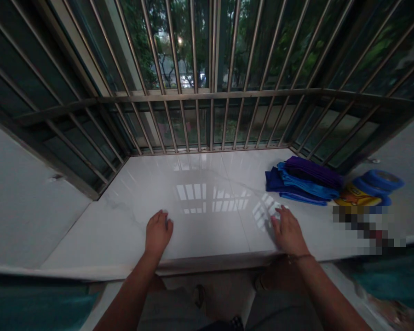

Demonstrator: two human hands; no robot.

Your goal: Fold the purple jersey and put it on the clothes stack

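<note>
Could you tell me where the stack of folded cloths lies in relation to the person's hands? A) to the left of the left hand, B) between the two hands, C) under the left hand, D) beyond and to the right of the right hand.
D: the folded cloths lie on the sill beyond and to the right of the right hand, while the left hand rests flat on bare sill.
</note>
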